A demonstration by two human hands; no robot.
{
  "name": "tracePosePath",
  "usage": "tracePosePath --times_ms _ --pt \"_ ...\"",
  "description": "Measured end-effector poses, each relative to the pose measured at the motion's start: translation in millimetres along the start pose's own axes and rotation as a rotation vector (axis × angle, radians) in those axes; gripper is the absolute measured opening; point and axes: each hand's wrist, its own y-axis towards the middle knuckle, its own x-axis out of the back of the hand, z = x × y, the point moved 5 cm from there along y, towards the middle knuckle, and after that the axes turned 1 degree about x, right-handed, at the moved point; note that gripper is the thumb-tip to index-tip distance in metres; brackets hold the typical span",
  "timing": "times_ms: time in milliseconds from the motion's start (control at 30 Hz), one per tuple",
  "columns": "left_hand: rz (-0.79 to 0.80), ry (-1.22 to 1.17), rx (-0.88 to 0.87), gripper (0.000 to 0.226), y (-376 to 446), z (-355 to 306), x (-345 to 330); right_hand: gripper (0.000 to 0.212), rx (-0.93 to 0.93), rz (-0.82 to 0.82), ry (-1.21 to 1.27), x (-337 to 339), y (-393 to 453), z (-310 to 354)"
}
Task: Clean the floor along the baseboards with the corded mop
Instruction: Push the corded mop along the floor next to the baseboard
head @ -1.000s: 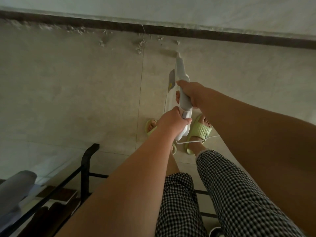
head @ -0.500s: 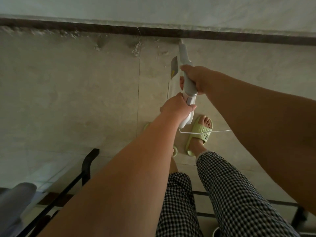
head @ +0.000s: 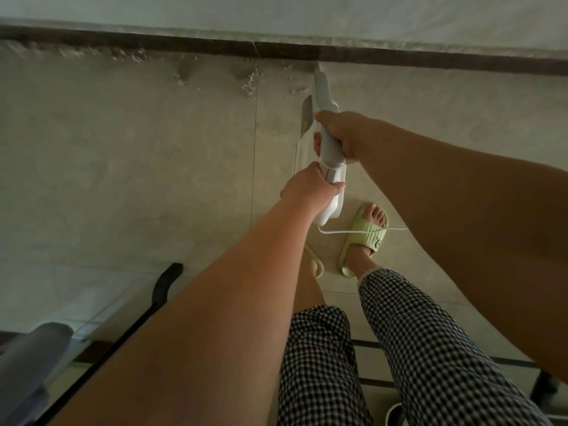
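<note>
- A grey padded object (head: 29, 361) sits at the lower left edge, too blurred to name, with a black metal frame (head: 163, 284) rising beside it.
- Pale debris (head: 250, 83) lies scattered on the tiled floor (head: 123, 164) close under the dark baseboard (head: 153, 46), mostly left of the mop.
- The left hand (head: 307, 187) grips the lower end of the white corded mop (head: 327, 142), fingers curled round the handle and thumb laid across it.
- The mop runs away from the person toward the wall; its far tip appears to meet the baseboard, and its head cannot be made out.
- A grey panel with a yellow mark (head: 306, 118) sits on the mop's left side, just beyond the upper hand.
- The right hand (head: 341, 135) holds the handle higher up, just beyond the left hand, fingers wrapped round it.
- A thin white cord (head: 353, 232) leaves the handle's near end and runs rightward across a light green slipper (head: 365, 238) on the right foot.
- Black-and-white checked trousers (head: 415, 348) cover both legs at the bottom.
- A second green slipper (head: 316, 262) shows partly behind the left forearm.
</note>
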Motion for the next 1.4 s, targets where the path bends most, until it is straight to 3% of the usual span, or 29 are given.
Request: tracePosePath --times_ms 933,1400 --pt "0.043 0.020 -0.029 0.048 -48 49 -26 0.029 -0.036 -0.035 0.066 -15 -10 -73" --pt "0.073 -0.081 0.007 0.042 -71 86 -31 0.027 -0.051 0.006 0.032 -47 -18 -106"
